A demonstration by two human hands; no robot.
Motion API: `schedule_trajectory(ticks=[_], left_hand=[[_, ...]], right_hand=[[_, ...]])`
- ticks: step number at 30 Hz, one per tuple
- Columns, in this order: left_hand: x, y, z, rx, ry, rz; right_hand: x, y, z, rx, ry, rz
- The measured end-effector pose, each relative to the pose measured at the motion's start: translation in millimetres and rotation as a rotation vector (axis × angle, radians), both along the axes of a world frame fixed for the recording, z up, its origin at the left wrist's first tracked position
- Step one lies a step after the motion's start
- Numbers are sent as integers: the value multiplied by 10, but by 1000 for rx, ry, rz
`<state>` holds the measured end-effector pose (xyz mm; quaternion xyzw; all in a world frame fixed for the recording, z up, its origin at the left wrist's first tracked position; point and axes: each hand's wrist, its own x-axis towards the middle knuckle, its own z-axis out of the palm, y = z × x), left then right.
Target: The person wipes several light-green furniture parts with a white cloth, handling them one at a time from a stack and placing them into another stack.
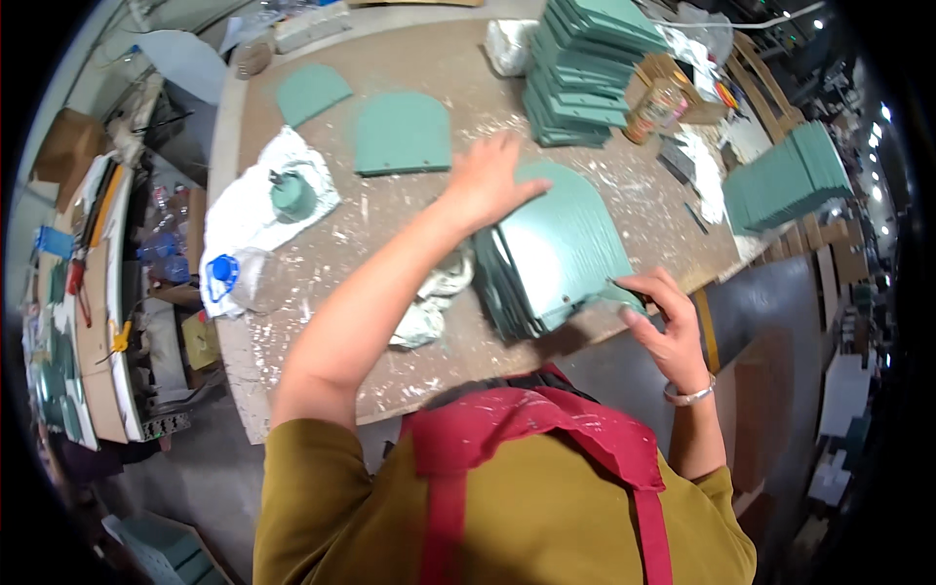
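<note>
A stack of green arch-shaped panels (561, 249) lies on the workbench (409, 58) in front of me. My left hand (485, 183) rests flat on the far left edge of the top panel, fingers spread. My right hand (663, 327) pinches the near right corner of the stack at the bench edge. A crumpled grey rag (429, 307) lies just left of the stack, under my left forearm.
Two single green panels (402, 134) (310, 93) lie further back. A tall pile of panels (583, 73) stands at the back, another pile (788, 180) to the right. A green-stained pot on white cloth (292, 193) and a blue-capped bottle (239, 278) sit left.
</note>
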<state>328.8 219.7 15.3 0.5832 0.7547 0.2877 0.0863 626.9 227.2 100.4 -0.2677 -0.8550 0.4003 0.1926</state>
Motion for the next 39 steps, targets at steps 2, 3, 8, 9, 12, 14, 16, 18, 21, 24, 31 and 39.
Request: schedule_trajectory(ticks=[2, 3, 8, 9, 12, 14, 16, 18, 21, 24, 31, 39], left_hand=[[-144, 15, -58, -158, -397, -141], [-161, 29, -163, -127, -558, -145], [-259, 94, -208, -88, -754, -53], [-323, 114, -176, -119, -827, -12], [-557, 92, 241, 62, -1027, 191], [-1211, 116, 365, 238, -991, 139], [-1763, 162, 594, 302, -813, 215], [-2290, 214, 605, 369, -633, 314], [-2562, 283, 456, 267, -567, 337], [-2928, 327, 20, 89, -521, 332], [-2846, 653, -522, -65, -523, 218], [-1873, 202, -457, -396, 329, -44]], right_hand=[[23, 33, -75, -3, -5, -22], [9, 46, -112, -2, -29, -66], [-135, 87, -145, -47, 104, -37], [-127, 117, -144, -41, 132, -47], [27, 262, -163, -42, 160, -97], [65, 293, -121, -111, 230, -147], [137, 342, -164, -142, 235, -175], [144, 357, -250, -208, 281, -222], [70, 310, -358, -217, 274, -269], [25, 306, -412, -231, 270, -265], [4, 277, -460, -234, 205, -334], [-18, 328, -500, -275, 234, -338]])
